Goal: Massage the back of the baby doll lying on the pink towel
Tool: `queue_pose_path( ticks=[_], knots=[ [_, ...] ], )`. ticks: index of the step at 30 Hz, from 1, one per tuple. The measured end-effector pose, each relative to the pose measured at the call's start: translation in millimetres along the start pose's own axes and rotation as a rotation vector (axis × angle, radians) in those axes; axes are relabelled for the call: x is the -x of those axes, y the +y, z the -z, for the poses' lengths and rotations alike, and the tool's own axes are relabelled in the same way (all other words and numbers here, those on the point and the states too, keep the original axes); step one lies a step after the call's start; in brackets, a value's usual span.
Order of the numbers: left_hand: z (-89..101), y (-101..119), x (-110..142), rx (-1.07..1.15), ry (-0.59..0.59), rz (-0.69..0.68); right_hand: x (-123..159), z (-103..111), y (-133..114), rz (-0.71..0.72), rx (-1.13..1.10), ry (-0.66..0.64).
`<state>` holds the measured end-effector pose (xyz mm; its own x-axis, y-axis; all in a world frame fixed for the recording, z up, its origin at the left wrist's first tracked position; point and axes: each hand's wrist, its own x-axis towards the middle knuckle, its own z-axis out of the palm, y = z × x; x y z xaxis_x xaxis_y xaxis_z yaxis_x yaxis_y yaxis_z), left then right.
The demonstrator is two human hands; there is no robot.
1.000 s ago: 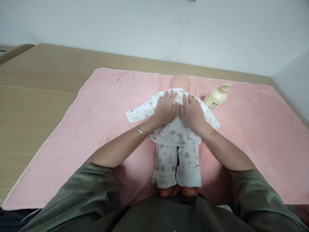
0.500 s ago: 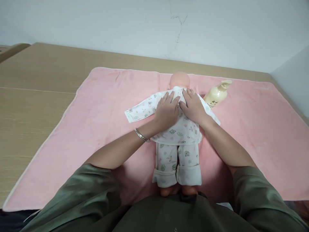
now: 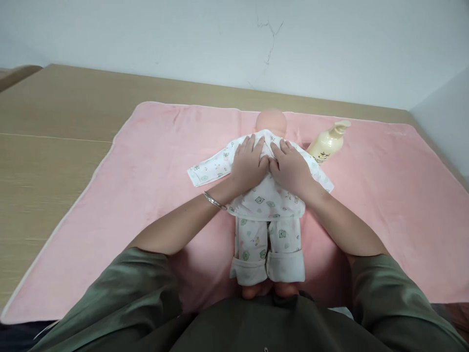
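Observation:
A baby doll [image 3: 271,122] lies face down, its head toward the wall and its feet toward me. It wears a white printed long-sleeved top [image 3: 264,203] and matching trousers [image 3: 252,242] with turned-up cuffs. My left hand [image 3: 249,164] rests flat on the left side of the doll's upper back, fingers stretched toward its head. On the right side of the back lies my right hand [image 3: 291,166], also flat, with its fingers spread a little. The two thumbs meet near the middle of the back. Neither hand grips anything.
A pale yellow pump bottle [image 3: 328,142] is to the right of the doll. Beneath both lies a pink blanket [image 3: 154,190] spread over a wooden table [image 3: 73,107]. A white wall [image 3: 183,39] with a crack rises behind the table.
Both hands have shifted slightly on the doll's back; the right hand sits a little lower and the thumbs are closer together. The doll and bottle keep their places.

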<state>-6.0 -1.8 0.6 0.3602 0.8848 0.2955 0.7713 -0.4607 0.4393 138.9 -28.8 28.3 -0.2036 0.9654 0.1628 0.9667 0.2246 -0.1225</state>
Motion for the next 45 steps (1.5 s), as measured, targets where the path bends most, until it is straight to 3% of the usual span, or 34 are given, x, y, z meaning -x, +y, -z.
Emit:
queue_pose_path(
  ticks=[5, 9, 13, 17, 21, 25, 30, 37, 41, 45],
  knots=[
    [3.1, 15, 16, -0.045, 0.01, -0.036, -15, 0, 13, -0.06, -0.071, -0.077],
    [0.5, -8, -5, -0.036, -0.051, -0.044, 5, -2, -8, -0.064, -0.017, -0.027],
    [-4.9, -27, -19, 0.012, -0.054, -0.112, 21, -7, -24, 0.055, -0.046, 0.056],
    [-5.1, -3, 3, 0.02, 0.058, -0.008, 2, -13, -3, 0.036, -0.18, 0.074],
    [2.1, 19, 17, -0.015, 0.023, -0.078, -15, -16, 15, -0.02, -0.23, 0.07],
    [5.8, 4, -1, 0.052, -0.063, 0.01, 4, -14, -3, -0.018, -0.119, 0.08],
    [-2.9, -15, -15, 0.132, 0.012, 0.068, 16, -9, -18, 0.057, -0.046, 0.103],
    [-5.8, 4, 7, 0.051, 0.071, 0.026, -14, -16, 13, -0.002, -0.136, 0.094],
    [0.1, 11, 13, -0.002, 0.044, -0.054, -13, -17, 11, -0.015, -0.112, 0.072],
    [1.1, 1, 3, 0.035, 0.013, -0.098, -4, -16, 1, -0.027, -0.065, 0.096]
  ],
)
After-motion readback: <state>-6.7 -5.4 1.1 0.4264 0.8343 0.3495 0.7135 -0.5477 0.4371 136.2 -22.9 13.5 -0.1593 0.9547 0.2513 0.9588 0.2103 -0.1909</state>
